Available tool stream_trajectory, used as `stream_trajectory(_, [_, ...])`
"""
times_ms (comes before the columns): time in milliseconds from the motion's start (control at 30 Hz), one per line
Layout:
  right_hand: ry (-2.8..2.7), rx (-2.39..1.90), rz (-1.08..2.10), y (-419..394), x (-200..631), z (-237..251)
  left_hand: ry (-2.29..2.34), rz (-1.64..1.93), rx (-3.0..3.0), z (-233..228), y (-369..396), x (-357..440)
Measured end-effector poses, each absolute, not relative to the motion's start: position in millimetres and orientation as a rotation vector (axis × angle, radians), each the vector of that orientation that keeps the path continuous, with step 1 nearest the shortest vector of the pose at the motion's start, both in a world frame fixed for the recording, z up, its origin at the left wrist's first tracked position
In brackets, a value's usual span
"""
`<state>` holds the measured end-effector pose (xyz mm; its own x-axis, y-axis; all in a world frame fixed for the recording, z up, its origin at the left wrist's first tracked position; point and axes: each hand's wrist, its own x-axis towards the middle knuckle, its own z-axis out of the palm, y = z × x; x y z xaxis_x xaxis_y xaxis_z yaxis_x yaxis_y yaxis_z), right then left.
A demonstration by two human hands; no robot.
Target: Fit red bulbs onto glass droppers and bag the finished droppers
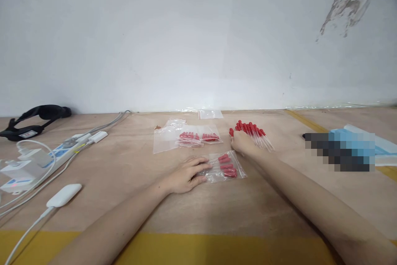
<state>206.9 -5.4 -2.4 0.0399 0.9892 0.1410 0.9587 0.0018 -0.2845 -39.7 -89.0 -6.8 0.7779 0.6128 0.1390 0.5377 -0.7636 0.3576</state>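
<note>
My left hand (186, 175) lies flat on the table, fingers resting on the left edge of a clear plastic bag (228, 168) that holds several red-capped droppers. My right hand (243, 142) reaches farther back and touches a loose pile of red-capped glass droppers (254, 132); whether it grips any of them is hidden by the hand. Behind my left hand lie more clear bags (189, 137), some filled with red-capped droppers, and a small empty bag (211, 114) near the wall.
A white power strip (66, 147) with plugs, cables and white adapters (63, 194) occupies the left side. A black headband-like strap (34, 118) lies at the far left. A blue and white pack (366, 145), partly blurred, sits at the right. A white wall stands behind.
</note>
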Motion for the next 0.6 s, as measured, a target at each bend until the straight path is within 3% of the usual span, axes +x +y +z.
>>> stream_trajectory(167, [-1.968,-1.879,0.228,-25.3,219.6,2.2,0.882,0.367,2.662,-7.9,-88.1,-40.4])
stream_trajectory(400, [-1.863,-1.610,0.947,-51.7,226.4,0.1,0.861,0.396,2.667,-9.1,-88.8,-40.7])
stream_trajectory(600, [-1.819,-1.354,1.403,-56.1,232.0,-1.1,1.038,0.902,2.606,-8.7,-82.5,-42.3])
